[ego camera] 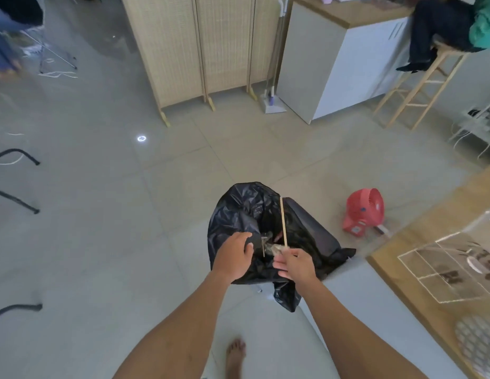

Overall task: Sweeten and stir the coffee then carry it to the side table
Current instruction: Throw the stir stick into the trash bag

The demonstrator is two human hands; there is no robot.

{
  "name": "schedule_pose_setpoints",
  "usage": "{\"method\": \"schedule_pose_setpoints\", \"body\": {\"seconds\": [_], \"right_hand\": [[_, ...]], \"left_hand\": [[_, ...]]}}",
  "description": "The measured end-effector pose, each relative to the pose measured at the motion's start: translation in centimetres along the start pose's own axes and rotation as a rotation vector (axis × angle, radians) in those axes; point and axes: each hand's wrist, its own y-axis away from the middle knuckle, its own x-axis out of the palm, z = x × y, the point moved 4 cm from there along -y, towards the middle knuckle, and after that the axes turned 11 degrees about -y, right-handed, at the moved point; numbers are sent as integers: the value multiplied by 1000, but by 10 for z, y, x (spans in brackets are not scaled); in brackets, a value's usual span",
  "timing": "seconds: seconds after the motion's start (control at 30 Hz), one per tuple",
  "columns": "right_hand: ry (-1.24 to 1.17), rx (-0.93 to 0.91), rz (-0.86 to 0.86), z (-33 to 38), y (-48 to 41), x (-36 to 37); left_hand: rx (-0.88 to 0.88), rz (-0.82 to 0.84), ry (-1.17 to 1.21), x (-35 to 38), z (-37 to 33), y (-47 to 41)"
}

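Forearms (pixel 183 324) reach down where the left grip (pixel 234 255) holds open the black bin bag (pixel 238 209) and the right grip (pixel 295 265) pinches a wooden stirrer (pixel 283 220) over its mouth, likely to discard it.

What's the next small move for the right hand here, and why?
Probably release the wooden stick into the black bag: the right hand pinches its lower end right over the opening, and the left hand grips the bag's rim, holding it apart.

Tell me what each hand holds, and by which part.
The left hand grips the black bag by its opening's edge; the right hand pinches the wooden stick at its lower end.
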Motion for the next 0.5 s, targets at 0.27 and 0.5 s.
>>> {"method": "schedule_pose_setpoints", "body": {"seconds": [0.27,0.5], "right_hand": [[184,105,-171,-11,-76,14],[157,296,-166,-44,-115,15]], "left_hand": [[-64,175,59,36,24,-52],[-104,295,83,76,29,-75]]}}
